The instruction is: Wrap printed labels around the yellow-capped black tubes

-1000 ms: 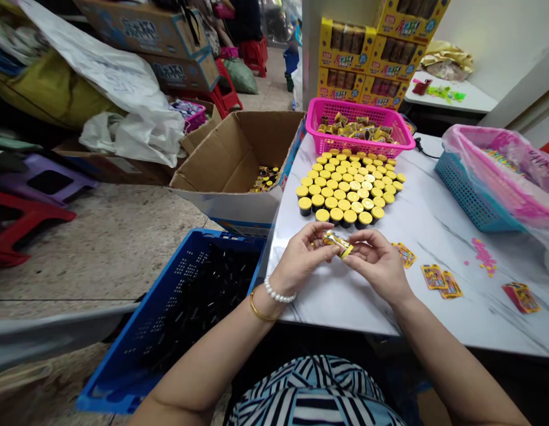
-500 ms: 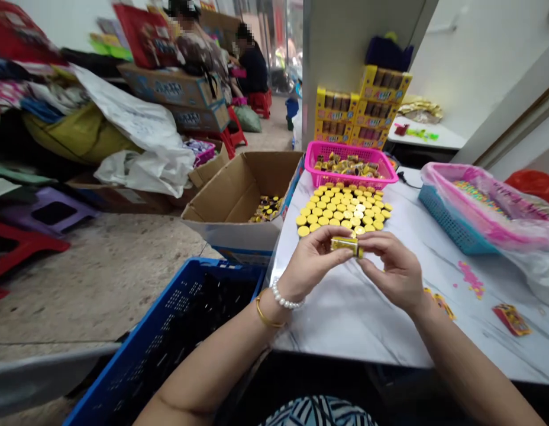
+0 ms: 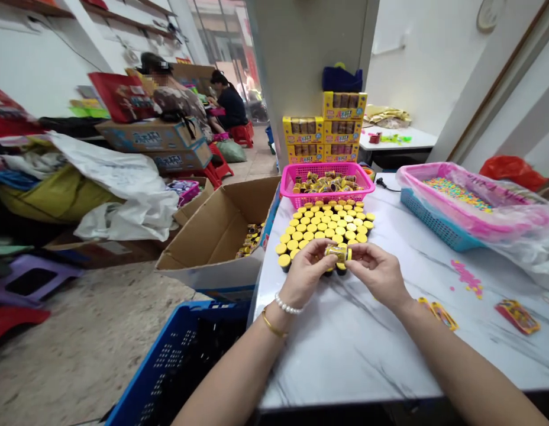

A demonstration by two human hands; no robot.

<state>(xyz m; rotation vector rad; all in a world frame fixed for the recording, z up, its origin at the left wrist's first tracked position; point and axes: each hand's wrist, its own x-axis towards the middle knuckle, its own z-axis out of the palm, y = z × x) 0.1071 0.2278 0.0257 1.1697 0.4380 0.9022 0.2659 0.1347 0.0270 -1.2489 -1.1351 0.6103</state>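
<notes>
A small jar (image 3: 336,253) with a yellow label and yellow lid lies sideways between my two hands, above the table. My left hand (image 3: 310,266) is closed round its body. The fingertips of my right hand (image 3: 375,269) pinch the lid end. Just beyond my hands stand rows of upright yellow-lidded jars (image 3: 321,222), packed close together; my hands hide some of the nearest ones. Behind these rows sits a pink basket (image 3: 296,199) heaped with more small jars.
An open cardboard box (image 3: 203,222) with jars inside and a blue crate (image 3: 163,355) of dark pieces stand left of the table (image 3: 345,355). A pink basket (image 3: 514,222) of colourful beads is at right, near packets (image 3: 517,315). Yellow display boxes (image 3: 343,127) are stacked behind. Two people sit at far left.
The camera view has tilted up and turned slightly right, so the scene sits lower and further left. Both hands still hold the jar, with its label now showing more.
</notes>
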